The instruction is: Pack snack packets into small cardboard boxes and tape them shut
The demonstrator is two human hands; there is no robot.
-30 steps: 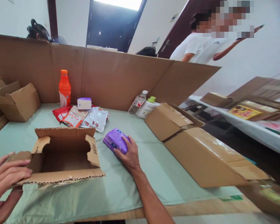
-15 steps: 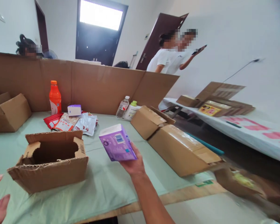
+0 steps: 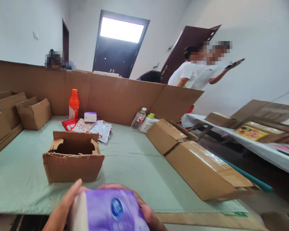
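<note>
A purple and white pack of tissues [image 3: 115, 208] is held close to me at the bottom of the view, its blue oval logo facing up. My left hand [image 3: 64, 207] grips its left side, and my right hand [image 3: 144, 205] wraps around its far edge and right side. Just beyond the pack, an open cardboard box [image 3: 73, 168] stands on the green-covered table [image 3: 127, 166]. Behind that box lie several flat pouches [image 3: 86, 126], with a small purple and white pack [image 3: 90, 117] on them. An orange bottle [image 3: 74, 104] stands upright behind these.
Cardboard boxes line the left [image 3: 35, 112] and right [image 3: 197, 170] of the table. By the right ones are a clear bottle [image 3: 138, 118] and a white bottle with a green cap [image 3: 148, 123]. A cardboard wall [image 3: 110, 98] closes the back; people stand beyond it.
The tissue pack has come from above the table toward me and turned to show its logo side. My left hand has joined my right on it. The view has shifted left.
</note>
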